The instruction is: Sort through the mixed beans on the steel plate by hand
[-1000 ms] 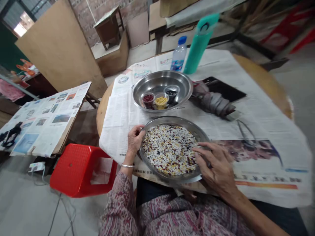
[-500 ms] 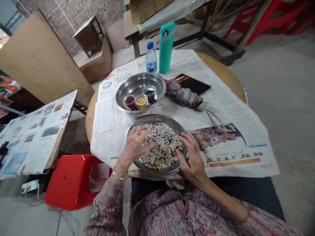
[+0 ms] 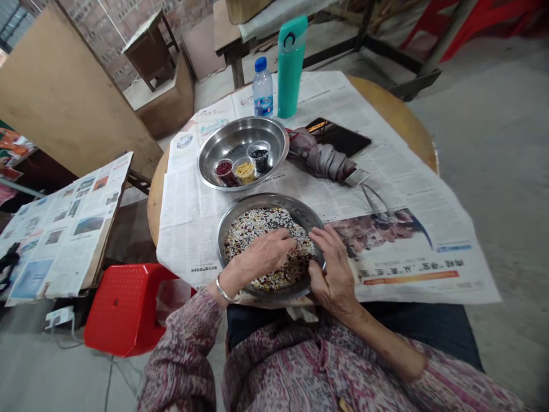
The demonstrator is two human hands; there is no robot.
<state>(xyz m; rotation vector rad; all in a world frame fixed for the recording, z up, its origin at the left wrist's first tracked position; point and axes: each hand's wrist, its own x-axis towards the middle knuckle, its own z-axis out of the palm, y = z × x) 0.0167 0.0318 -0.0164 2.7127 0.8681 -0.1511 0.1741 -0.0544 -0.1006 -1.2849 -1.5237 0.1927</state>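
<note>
In front of me a metal bowl [image 3: 227, 220] holds a mix of white grains and red, yellow and dark beans [image 3: 257, 220]. My left hand [image 3: 268, 252] reaches over it with the fingers curled down into the mix, closed on some of it; the fingertips are partly hidden. My right hand [image 3: 334, 272] is at the bowl's right side, its fingers and thumb hooked over the rim. Behind stands a wider metal basin [image 3: 206, 146] with a cup of red beans [image 3: 225, 171], a cup of yellow beans [image 3: 245, 171] and a cup of black beans [image 3: 259, 159].
Newspaper [image 3: 412, 257] covers the round table [image 3: 397, 117]. A water bottle [image 3: 262, 91] and a teal flask [image 3: 291, 68] stand at the back. A folded umbrella [image 3: 323, 159] lies beside a dark tablet-like object [image 3: 341, 137]. A red stool [image 3: 122, 309] is at the left.
My left hand has moved right from the bowl's left side to over its middle, and its spread fingers have curled into the mix. My right hand stays at the rim.
</note>
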